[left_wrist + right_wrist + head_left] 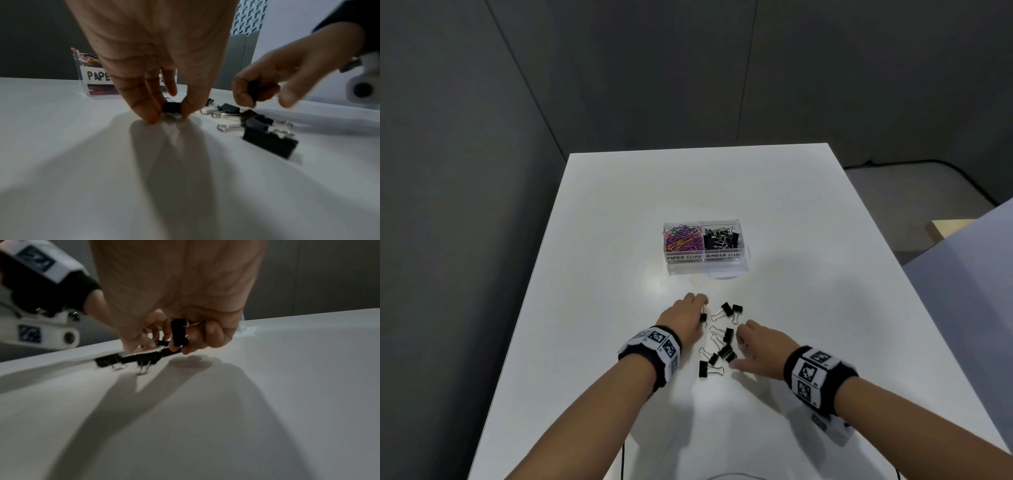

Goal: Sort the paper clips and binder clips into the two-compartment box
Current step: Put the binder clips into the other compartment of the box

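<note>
On the white rectangular table [619, 212], the person's left hand [685, 317] reaches down with its thumb and fingers [144, 104] pinched around a small black metal binder clip [171, 107] that rests on the tabletop at the left edge of the scatter. Just to its right lies a loose group of black binder clips with silver wire handles [722, 337], spread from near the hands toward the person, some touching one another and one lying apart at the near end. Further right, the right hand [758, 349] hovers low over that group, its fingers curled around another black binder clip [179, 332] held against the palm, while the thumb points out toward the clips on the table. Both wrists wear black bands with black-and-white square markers. Beyond the hands, well apart from the scatter, stands the clear plastic two-compartment box [702, 265]; its left compartment, labelled PAPER CLIPS, holds colourful wire paper clips [683, 238], and its right compartment, labelled BINDER CLIPS, holds more black binder clips [722, 236].
</note>
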A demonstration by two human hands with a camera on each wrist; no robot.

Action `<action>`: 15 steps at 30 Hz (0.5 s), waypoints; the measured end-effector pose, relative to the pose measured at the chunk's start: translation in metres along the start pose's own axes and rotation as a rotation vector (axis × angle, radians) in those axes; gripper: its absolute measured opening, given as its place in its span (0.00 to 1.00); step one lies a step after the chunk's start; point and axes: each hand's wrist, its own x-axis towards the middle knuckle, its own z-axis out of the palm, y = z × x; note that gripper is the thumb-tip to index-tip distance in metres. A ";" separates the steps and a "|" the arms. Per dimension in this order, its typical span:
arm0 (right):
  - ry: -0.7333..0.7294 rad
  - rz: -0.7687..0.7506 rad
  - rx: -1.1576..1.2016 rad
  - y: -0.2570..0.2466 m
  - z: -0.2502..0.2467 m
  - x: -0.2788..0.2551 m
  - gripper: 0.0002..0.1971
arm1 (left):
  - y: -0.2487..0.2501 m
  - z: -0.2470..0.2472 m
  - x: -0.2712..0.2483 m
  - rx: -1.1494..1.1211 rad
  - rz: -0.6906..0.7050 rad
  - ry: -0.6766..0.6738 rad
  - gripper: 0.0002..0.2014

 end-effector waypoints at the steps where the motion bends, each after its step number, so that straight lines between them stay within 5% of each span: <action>1: -0.002 0.002 -0.025 -0.003 0.004 0.000 0.25 | 0.001 -0.001 0.001 -0.008 -0.009 -0.023 0.27; 7: 0.102 0.024 -0.010 -0.016 0.011 0.013 0.15 | 0.005 -0.003 0.003 0.098 -0.035 -0.067 0.16; 15: 0.157 0.083 0.064 -0.009 -0.002 0.024 0.11 | -0.007 0.001 -0.003 0.094 0.010 -0.034 0.14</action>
